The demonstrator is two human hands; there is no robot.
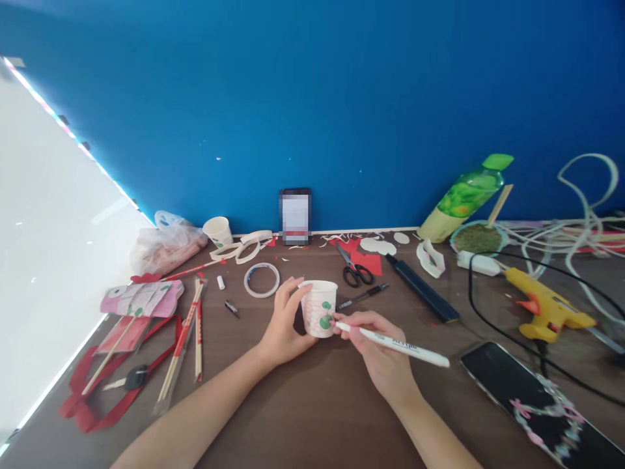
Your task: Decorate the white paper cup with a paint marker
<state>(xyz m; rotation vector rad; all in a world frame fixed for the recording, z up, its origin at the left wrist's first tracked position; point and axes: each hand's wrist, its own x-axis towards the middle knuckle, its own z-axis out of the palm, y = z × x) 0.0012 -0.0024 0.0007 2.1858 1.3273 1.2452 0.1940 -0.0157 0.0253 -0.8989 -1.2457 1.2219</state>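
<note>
A white paper cup (pixel 316 311) with a pink pattern and green leaf shapes stands upright on the table. My left hand (pixel 287 322) is wrapped round its left side, fingers at the rim and thumb low near the base. In my right hand (pixel 383 352) is a white marker (pixel 415 350), pinched close to its pink tip. That tip is at the cup's right side, beside the green leaves; whether it touches cannot be made out. Behind the cup lie a black pen (pixel 362 296) and black-handled scissors (pixel 358 273). A small white cap (pixel 221 282) lies to the left.
A tape roll (pixel 262 280), another paper cup (pixel 218 232) and a phone (pixel 295 218) are at the back. Wrapped chopsticks (pixel 178 348) and a key (pixel 131 379) lie left. On the right are a yellow glue gun (pixel 551 306) with its black cord, a dark phone (pixel 532 391) and a leaning bottle (pixel 463 198).
</note>
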